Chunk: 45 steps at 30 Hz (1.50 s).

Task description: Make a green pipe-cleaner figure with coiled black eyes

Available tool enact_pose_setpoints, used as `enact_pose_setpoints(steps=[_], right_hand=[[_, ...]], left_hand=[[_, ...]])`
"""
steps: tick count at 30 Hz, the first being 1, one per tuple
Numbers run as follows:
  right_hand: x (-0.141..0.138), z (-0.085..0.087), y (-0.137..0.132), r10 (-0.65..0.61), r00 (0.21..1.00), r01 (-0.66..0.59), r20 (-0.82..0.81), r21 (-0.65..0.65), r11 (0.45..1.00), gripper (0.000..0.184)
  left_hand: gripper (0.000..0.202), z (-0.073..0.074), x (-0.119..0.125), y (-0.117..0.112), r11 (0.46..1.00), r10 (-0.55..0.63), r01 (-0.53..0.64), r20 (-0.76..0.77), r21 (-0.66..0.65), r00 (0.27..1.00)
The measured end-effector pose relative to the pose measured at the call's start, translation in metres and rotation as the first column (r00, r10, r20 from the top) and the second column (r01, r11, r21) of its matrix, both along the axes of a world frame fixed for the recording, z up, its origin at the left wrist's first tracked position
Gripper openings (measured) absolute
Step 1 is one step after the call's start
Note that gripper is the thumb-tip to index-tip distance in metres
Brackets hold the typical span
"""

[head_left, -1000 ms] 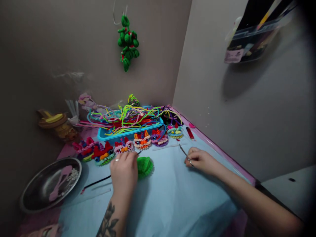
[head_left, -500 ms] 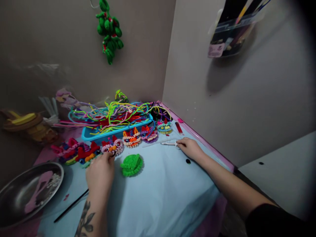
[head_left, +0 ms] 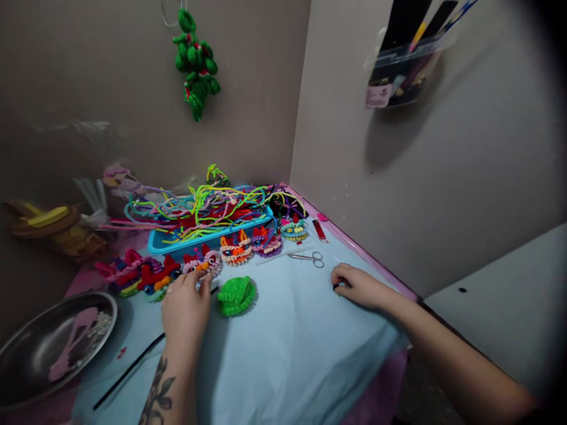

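Observation:
My left hand [head_left: 185,304] is closed over a long black pipe cleaner [head_left: 133,367]; its short end pokes out past my fingertips toward a round green fuzzy piece [head_left: 237,296]. On the right, my right hand [head_left: 361,285] pinches a small black piece [head_left: 335,287], mostly covered by the fingers, at the cloth's surface. Small metal scissors [head_left: 310,258] lie on the blue cloth beyond that hand, not touched by it. Several colourful fuzzy lion-like heads, one of them orange and white [head_left: 236,248], sit in a row beyond my left hand.
A blue tray [head_left: 155,243] heaped with coloured pipe cleaners stands at the back. At left is a metal bowl [head_left: 110,319] with a pink tool. A red lighter-like item [head_left: 319,231] lies near the right wall. A clear holder [head_left: 401,77] hangs above.
My right hand has let go of the scissors and moved right and toward me, onto the small black piece. The black pipe cleaner has shifted, its end showing beyond my left hand.

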State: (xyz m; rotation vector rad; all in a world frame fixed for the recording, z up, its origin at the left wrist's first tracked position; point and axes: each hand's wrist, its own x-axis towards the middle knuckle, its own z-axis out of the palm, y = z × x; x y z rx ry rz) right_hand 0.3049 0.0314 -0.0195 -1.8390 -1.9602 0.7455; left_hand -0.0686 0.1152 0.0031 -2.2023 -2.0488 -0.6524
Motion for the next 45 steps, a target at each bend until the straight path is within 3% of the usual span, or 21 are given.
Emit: enact_pose_setpoints(steps=[4,6,9,14,17,20,22,25,27,29,32,34,36,38,40,45], right_hand=[[-0.004,0.004,0.010,-0.165,0.947,0.137,-0.277,-0.116,0.984,0.010],[-0.013,0.009,0.021,-0.255,0.835,0.217,-0.488,-0.133,0.967,0.018],[-0.045,0.022,0.046,-0.261,0.657,0.264,-0.708,-0.108,0.958,0.028],[-0.127,0.040,0.079,-0.184,0.422,0.047,-0.888,-0.181,0.982,0.034],[-0.164,0.038,0.085,-0.149,0.352,-0.102,-0.924,-0.196,0.975,0.033],[-0.179,0.027,0.086,-0.141,0.313,-0.138,-0.939,-0.192,0.972,0.030],[-0.181,0.019,0.086,-0.102,0.347,-0.095,-0.932,-0.143,0.985,0.026],[-0.182,0.015,0.084,0.036,0.523,-0.028,-0.851,0.025,0.999,0.021],[-0.181,0.021,0.081,0.110,0.624,-0.037,-0.774,0.112,0.993,0.016],[-0.174,0.034,0.078,0.163,0.674,-0.079,-0.720,0.149,0.986,0.011],[-0.140,0.062,0.072,0.203,0.800,-0.106,-0.565,0.200,0.974,0.012],[-0.102,0.077,0.062,0.148,0.936,-0.067,-0.318,0.252,0.966,0.009],[-0.061,0.081,0.045,0.131,0.990,-0.119,-0.046,0.212,0.970,0.008],[-0.027,0.073,0.024,0.124,0.985,-0.130,0.116,0.037,0.991,0.009],[-0.006,0.055,0.002,0.084,0.982,-0.068,0.170,-0.100,0.993,0.010],[-0.005,0.012,-0.024,-0.016,0.998,0.020,0.056,-0.065,0.998,0.014]], left_hand=[[0.025,-0.002,0.005,-0.001,0.988,-0.104,0.083,0.159,0.133,0.982],[0.022,-0.003,0.010,-0.003,0.972,-0.188,0.140,0.266,0.191,0.945],[0.019,-0.005,0.020,-0.009,0.934,-0.334,0.257,0.349,0.249,0.875],[0.017,-0.005,0.034,-0.021,0.876,-0.480,0.406,0.382,0.262,0.790],[0.020,-0.003,0.035,-0.023,0.878,-0.478,0.393,0.502,0.272,0.721],[0.024,0.000,0.034,-0.022,0.887,-0.452,0.401,0.603,0.228,0.657],[0.024,0.002,0.035,-0.021,0.897,-0.411,0.411,0.654,0.163,0.635],[0.021,0.002,0.039,-0.020,0.917,-0.301,0.396,0.729,0.046,0.614],[0.020,0.002,0.041,-0.020,0.919,-0.231,0.392,0.775,-0.024,0.588],[0.020,0.002,0.041,-0.020,0.922,-0.175,0.381,0.807,-0.066,0.564],[0.025,0.002,0.035,-0.018,0.954,-0.118,0.291,0.808,-0.068,0.577],[0.029,0.003,0.030,-0.016,0.975,-0.106,0.218,0.793,-0.035,0.600],[0.029,0.005,0.028,-0.015,0.984,-0.115,0.176,0.782,0.006,0.612],[0.026,0.007,0.029,-0.016,0.988,-0.120,0.153,0.775,0.030,0.621],[0.024,0.008,0.032,-0.018,0.988,-0.123,0.147,0.761,0.037,0.637],[0.022,0.007,0.041,-0.021,0.981,-0.180,0.172,0.710,0.084,0.681]])
